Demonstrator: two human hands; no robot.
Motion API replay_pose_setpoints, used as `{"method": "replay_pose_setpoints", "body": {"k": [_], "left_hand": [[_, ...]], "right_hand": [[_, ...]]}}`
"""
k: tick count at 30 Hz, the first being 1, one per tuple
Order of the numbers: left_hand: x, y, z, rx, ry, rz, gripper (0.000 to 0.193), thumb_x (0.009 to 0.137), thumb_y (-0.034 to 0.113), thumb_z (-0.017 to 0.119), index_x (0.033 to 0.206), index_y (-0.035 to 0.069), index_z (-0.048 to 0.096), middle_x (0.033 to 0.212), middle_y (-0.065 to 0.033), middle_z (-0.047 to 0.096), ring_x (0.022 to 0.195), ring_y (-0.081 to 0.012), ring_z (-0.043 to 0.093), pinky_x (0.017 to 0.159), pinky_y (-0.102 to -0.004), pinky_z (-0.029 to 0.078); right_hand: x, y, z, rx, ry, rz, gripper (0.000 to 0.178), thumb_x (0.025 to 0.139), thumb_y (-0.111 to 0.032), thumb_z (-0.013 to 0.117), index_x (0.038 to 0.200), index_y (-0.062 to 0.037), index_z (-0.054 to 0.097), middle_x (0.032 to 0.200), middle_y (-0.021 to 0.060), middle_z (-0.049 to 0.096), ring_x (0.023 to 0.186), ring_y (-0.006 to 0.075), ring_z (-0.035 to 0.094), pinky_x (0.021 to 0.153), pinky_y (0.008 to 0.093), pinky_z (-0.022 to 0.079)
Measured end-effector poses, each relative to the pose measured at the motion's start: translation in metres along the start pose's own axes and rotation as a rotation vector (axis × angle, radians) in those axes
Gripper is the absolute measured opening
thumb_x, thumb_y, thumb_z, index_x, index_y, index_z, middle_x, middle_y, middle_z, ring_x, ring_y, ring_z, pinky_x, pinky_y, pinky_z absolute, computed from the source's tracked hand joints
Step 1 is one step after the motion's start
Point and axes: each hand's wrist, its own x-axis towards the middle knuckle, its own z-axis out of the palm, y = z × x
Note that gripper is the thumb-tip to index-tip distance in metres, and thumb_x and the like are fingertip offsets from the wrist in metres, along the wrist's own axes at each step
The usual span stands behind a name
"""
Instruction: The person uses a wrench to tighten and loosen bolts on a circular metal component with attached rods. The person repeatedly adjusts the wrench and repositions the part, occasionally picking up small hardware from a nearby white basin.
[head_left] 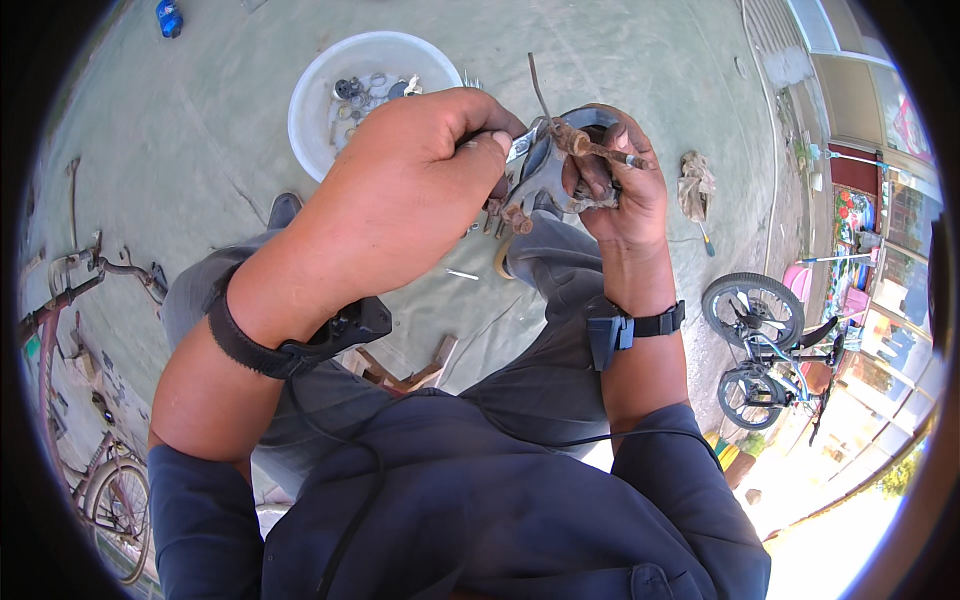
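Note:
My right hand [638, 190] is closed around a greasy metal part [548, 180], its fingers dark with grime. The part has a curved grey body, a rusty bolt-like shaft [578, 143] lying across it and a thin bent rod [538, 80] sticking up. At its left side, my left hand [430, 165] pinches a shiny flat metal tool [520, 146], which meets the part near the shaft. Most of the tool is hidden by my fingers, so its exact kind is unclear. A second rusty fitting [516, 219] shows at the part's lower edge.
Beyond my left hand stands a white basin [300, 112] with small rings and metal parts. On the floor lie a small shiny piece [462, 274], a crumpled rag [696, 185] and a screwdriver [708, 244]. Bicycles [752, 312] stand right and left; a blue container [170, 18] is far left.

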Motion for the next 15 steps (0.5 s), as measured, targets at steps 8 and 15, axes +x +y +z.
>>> {"method": "replay_pose_setpoints", "body": {"k": [8, 15], "left_hand": [[-0.001, -0.004, 0.010, -0.133, 0.049, -0.080, 0.031, 0.102, 0.023, 0.051, 0.100, -0.005, 0.064, 0.069, -0.0042, 0.059, 0.061, -0.0105, 0.053, 0.057, -0.0299, 0.043], [-0.003, -0.006, 0.018, -0.261, 0.085, -0.119, 0.027, 0.103, 0.021, 0.051, 0.102, -0.003, 0.064, 0.067, -0.0002, 0.056, 0.056, -0.0055, 0.049, 0.051, -0.0254, 0.040]], "right_hand": [[0.000, 0.003, 0.002, 0.018, -0.008, -0.007, 0.043, 0.095, -0.037, 0.066, 0.109, 0.0037, 0.066, 0.057, 0.0006, 0.046, 0.054, 0.0161, 0.053, 0.054, 0.0303, 0.046], [0.000, 0.005, -0.001, 0.042, -0.029, 0.013, 0.041, 0.095, -0.038, 0.066, 0.101, 0.0019, 0.065, 0.056, 0.0008, 0.045, 0.057, 0.0186, 0.057, 0.055, 0.0308, 0.045]]}}
